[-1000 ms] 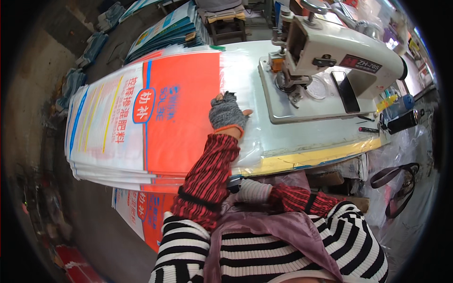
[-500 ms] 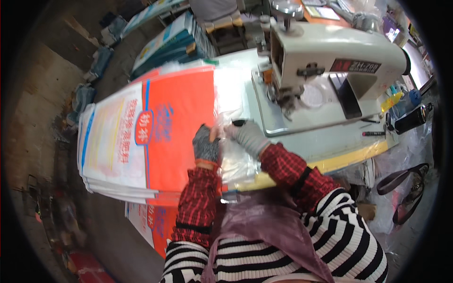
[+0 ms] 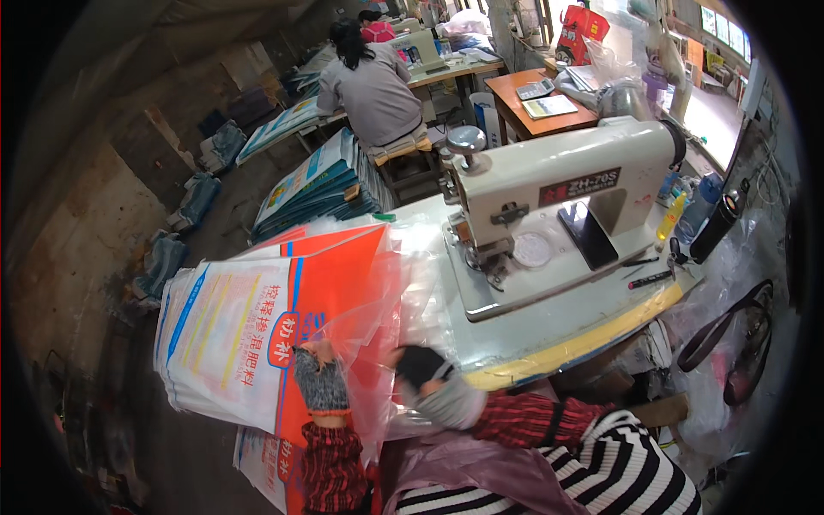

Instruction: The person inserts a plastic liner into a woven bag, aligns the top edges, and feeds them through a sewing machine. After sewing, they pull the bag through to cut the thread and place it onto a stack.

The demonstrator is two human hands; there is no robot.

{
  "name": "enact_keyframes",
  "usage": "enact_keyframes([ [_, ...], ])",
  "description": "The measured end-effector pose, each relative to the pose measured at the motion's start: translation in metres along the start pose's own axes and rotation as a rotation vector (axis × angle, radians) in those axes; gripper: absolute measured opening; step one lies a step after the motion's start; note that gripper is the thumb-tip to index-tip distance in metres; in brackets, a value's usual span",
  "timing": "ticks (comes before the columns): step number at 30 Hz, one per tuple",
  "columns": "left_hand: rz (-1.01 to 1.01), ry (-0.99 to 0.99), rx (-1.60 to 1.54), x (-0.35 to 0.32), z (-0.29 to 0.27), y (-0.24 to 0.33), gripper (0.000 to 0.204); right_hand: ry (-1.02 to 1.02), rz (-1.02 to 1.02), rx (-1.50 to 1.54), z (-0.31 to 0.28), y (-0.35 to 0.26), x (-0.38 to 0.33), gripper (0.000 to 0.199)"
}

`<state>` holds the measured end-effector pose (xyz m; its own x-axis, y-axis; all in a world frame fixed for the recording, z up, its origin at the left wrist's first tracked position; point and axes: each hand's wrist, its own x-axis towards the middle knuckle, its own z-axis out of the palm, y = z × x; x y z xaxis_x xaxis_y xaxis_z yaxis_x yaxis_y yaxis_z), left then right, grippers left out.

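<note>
My left hand [image 3: 321, 378], in a grey fingerless glove, is closed on the edge of a clear plastic film [image 3: 367, 343]. That film is raised and lies partly over the red-and-white printed sacks [image 3: 240, 343], which are stacked at the left end of the table. To its right, my right hand [image 3: 438, 388], in a grey and black glove, is beside the film at the near table edge. Motion blurs its fingers, so whether it grips anything cannot be told. More clear film [image 3: 425, 296] lies between the sacks and the sewing machine [image 3: 558, 197].
A dark phone [image 3: 589, 236] rests on the sewing machine's bed. A pen [image 3: 650, 281], a yellow bottle [image 3: 671, 216] and a black flask [image 3: 719, 225] are at the right. Beyond the table stand a pile of teal-edged sacks [image 3: 322, 184] and a seated person [image 3: 369, 94].
My view has tilted up, bringing the far room into sight. My hands, close together before, have moved apart, and the clear film has been lifted leftward over the red sack.
</note>
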<state>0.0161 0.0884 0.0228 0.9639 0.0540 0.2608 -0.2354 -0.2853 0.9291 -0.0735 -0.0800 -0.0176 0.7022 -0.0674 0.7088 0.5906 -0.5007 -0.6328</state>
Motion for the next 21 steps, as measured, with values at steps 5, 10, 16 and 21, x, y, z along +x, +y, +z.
enact_keyframes([
  [5,0.384,-0.210,0.615,-0.064,-0.053,0.024,0.024,-0.811,-0.002,-0.467,0.032,-0.005,0.010,0.012],
  [10,0.306,-0.047,0.711,-0.094,-0.155,-0.014,0.012,-0.154,0.597,-0.573,-0.013,0.096,0.035,0.017],
  [16,0.367,0.189,0.699,-0.105,-0.143,0.019,0.008,0.355,0.078,-0.331,-0.042,0.068,0.033,0.038],
  [21,0.208,0.291,0.510,-0.108,-0.126,0.036,0.019,-0.073,0.066,-0.479,-0.053,0.063,0.040,0.033],
])
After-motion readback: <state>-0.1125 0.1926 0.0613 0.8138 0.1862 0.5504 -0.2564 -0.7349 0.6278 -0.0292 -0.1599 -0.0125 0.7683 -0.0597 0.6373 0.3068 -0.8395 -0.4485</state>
